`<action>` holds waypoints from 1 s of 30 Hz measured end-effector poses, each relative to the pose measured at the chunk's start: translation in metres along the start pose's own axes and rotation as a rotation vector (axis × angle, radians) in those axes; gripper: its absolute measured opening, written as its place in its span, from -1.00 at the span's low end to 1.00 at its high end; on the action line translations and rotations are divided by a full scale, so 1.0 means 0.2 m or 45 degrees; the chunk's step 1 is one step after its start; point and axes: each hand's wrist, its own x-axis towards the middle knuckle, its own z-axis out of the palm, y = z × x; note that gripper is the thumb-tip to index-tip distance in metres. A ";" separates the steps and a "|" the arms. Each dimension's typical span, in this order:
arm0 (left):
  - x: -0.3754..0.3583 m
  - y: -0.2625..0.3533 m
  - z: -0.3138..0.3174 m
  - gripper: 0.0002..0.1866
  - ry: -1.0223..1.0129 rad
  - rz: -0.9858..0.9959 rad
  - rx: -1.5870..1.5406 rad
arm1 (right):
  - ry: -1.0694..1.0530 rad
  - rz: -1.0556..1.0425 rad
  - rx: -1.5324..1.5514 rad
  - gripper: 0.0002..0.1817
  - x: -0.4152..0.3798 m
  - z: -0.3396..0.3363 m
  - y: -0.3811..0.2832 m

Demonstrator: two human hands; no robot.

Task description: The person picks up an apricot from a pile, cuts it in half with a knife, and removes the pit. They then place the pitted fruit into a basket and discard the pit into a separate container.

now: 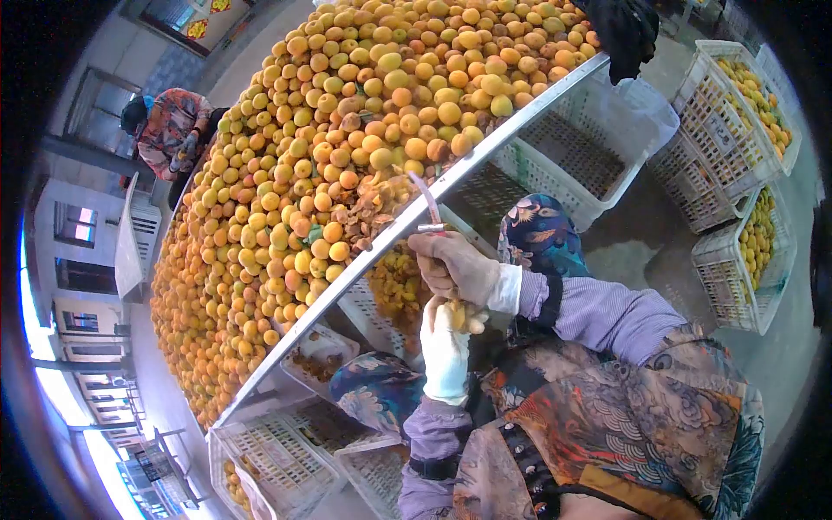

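Note:
My right hand (459, 264), in a soiled tan glove with a white cuff, is closed round a small knife (426, 198). The knife's blade points away from me, over the metal table edge (347, 279). Close against it, my left hand (445, 342) in a white glove with stained fingertips is closed; what its fingers hold is mostly hidden. Beyond the edge lies a large heap of orange and yellow apricots (295, 208). Brown and torn fruit scraps (374, 206) lie on the heap near the knife. Below my hands, a crate holds split yellow fruit (397, 290).
A co-worker (173, 130) in a patterned top sits at the heap's far side. White crates of fruit (732, 130) are stacked at the right. Other crates (572, 156) stand under the table edge and at the lower left (277, 455). A dark cloth (620, 35) hangs at the table's corner.

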 end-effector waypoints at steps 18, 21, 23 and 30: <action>0.04 -0.11 -0.02 -0.55 0.325 -0.091 -0.445 | -0.008 -0.090 -0.175 -0.87 0.06 0.04 0.13; 0.03 -0.03 -0.03 -0.55 0.326 -0.087 -0.582 | -0.154 -0.185 -0.105 -0.83 0.06 0.11 0.12; 0.04 -0.02 -0.03 -0.55 0.310 -0.075 -0.640 | -0.182 -0.257 -0.022 -0.79 0.07 0.13 0.13; 0.06 -0.04 0.01 -0.64 0.494 0.132 -0.616 | -0.040 -0.106 0.306 -0.59 0.11 0.11 0.11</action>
